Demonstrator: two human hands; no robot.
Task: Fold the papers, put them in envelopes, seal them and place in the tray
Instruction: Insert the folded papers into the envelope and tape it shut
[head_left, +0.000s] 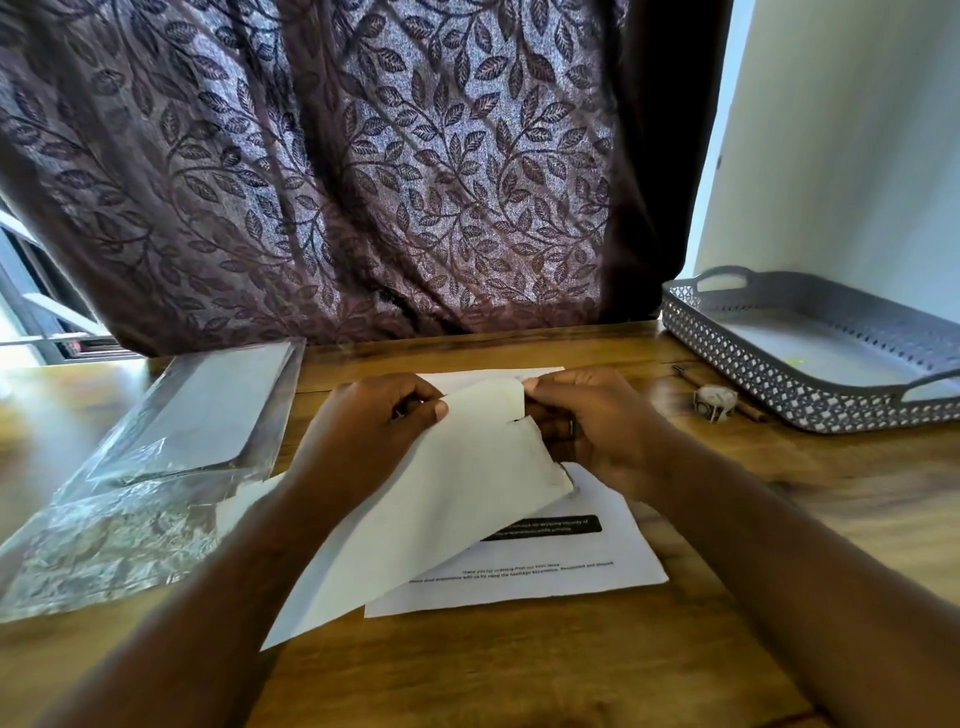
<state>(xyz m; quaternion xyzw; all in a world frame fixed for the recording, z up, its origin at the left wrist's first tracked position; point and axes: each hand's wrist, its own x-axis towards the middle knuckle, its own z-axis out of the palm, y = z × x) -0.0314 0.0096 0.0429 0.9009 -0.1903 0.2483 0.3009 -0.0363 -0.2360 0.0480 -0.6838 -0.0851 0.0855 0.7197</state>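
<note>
While plastic envelope pack (156, 467) lies at left of table (519, 675), L hand (363, 431) pinches top edge of envelope (441, 493). R hand (597, 431) grips its opening end. Envelope is held tilted over printed sheet (597, 561). Sticker roll (714, 402) sits just beside tray (753, 374), far right.

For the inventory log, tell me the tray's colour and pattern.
The tray is grey with perforated lattice walls; head view shows it best.
</note>
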